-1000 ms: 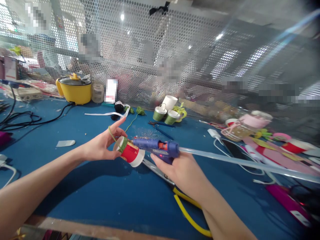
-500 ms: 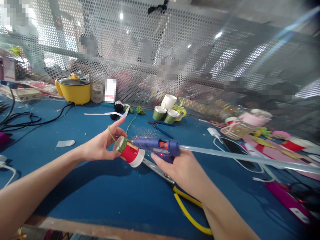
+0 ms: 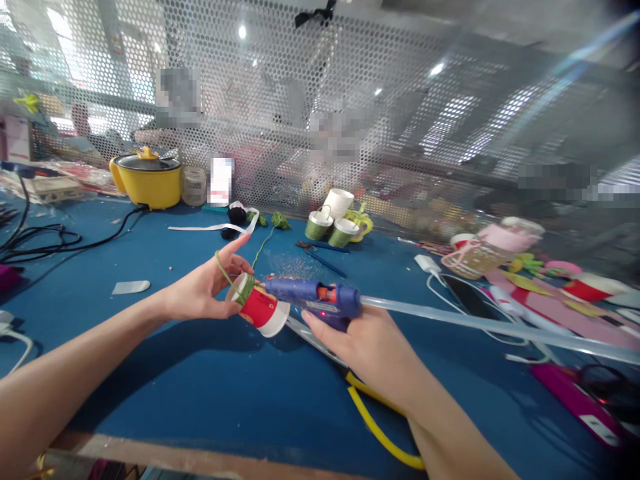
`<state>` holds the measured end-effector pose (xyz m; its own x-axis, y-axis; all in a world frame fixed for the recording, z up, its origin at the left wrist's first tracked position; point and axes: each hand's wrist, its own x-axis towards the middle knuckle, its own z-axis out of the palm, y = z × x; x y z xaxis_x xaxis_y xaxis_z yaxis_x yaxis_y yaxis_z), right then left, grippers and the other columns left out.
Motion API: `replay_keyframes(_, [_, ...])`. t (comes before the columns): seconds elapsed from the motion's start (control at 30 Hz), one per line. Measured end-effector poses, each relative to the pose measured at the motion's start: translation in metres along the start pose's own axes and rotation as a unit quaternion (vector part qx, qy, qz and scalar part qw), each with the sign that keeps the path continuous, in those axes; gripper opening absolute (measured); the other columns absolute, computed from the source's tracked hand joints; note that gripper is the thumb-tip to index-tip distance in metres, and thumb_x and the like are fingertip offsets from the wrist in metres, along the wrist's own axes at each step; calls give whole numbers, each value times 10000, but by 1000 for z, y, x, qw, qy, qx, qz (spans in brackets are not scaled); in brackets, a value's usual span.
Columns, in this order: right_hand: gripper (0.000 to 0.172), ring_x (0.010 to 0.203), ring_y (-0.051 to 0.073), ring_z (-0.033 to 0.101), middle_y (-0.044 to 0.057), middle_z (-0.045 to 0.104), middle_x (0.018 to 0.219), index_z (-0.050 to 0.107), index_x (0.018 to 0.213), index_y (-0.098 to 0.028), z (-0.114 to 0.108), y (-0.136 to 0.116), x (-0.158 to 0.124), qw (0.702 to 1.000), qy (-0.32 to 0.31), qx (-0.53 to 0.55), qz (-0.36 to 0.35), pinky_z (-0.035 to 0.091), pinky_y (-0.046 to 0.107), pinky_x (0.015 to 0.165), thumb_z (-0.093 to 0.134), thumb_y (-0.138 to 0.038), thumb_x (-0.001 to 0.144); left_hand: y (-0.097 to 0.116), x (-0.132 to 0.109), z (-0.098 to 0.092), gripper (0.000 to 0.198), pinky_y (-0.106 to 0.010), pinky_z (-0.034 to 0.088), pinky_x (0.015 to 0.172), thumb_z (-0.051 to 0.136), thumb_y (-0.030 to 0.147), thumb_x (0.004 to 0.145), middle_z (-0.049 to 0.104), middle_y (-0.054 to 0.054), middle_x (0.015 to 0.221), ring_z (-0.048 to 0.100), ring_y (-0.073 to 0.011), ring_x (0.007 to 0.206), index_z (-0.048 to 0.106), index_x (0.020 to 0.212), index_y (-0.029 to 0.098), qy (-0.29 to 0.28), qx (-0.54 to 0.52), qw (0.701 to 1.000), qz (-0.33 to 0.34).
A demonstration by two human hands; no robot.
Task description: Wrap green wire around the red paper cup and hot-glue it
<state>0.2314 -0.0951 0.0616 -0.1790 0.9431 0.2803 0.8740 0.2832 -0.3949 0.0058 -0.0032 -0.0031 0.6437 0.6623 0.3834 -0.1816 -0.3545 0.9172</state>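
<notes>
My left hand (image 3: 210, 283) grips a small red and white paper cup (image 3: 261, 311), tilted on its side. Green yarn (image 3: 245, 291) wraps the end near my fingers, and a strand loops over my index finger. My right hand (image 3: 365, 340) is closed around a blue hot glue gun (image 3: 313, 293), its nozzle at the yarn-wrapped part of the cup. Whether the tip touches is too small to tell. From its back runs a long clear glue stick (image 3: 480, 324). Scissors with yellow handles (image 3: 385, 427) lie beneath my right hand, partly hidden.
Pliers (image 3: 325, 257) lie behind the glue gun, near a ball of green yarn (image 3: 281, 221) and green-wrapped cups (image 3: 319, 227). A yellow electric pot (image 3: 150, 180) stands back left. To the right are a phone (image 3: 467, 295), white cables and a purple power strip (image 3: 575, 400). A perforated metal screen (image 3: 280, 107) borders the table.
The glue gun's nozzle has shifted very slightly along the yarn edge, and the glue stick's far end sits lower. My left hand and the cup are nearly still.
</notes>
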Motion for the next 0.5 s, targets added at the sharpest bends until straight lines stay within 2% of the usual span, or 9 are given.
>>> replay_keyframes(0.13, [169,683,242,680,69,721,731,685,795,-190,-2,-5,0,1000,-11,-17,4,531,320,615,527,-246,782,-1,0,0,970,-343,451,810,659,70,654,498,-46,1043,540,-184,934,151,1433,345,15,-1,1000,-6])
replay_keyframes(0.27, [136,682,224,676,41,715,732,663,766,-202,1,-6,-3,1000,7,13,2,534,304,637,534,-241,780,-2,1,1,979,-344,458,811,658,64,648,497,-42,1041,546,-176,922,145,1433,345,17,-7,1000,-4])
replay_keyframes(0.5, [140,742,190,666,17,709,798,660,821,-208,5,-4,-5,998,-5,49,-27,515,260,684,522,-221,802,-3,1,-1,979,-321,448,787,656,76,657,485,-41,1046,528,-168,908,125,1439,328,26,0,1000,-12])
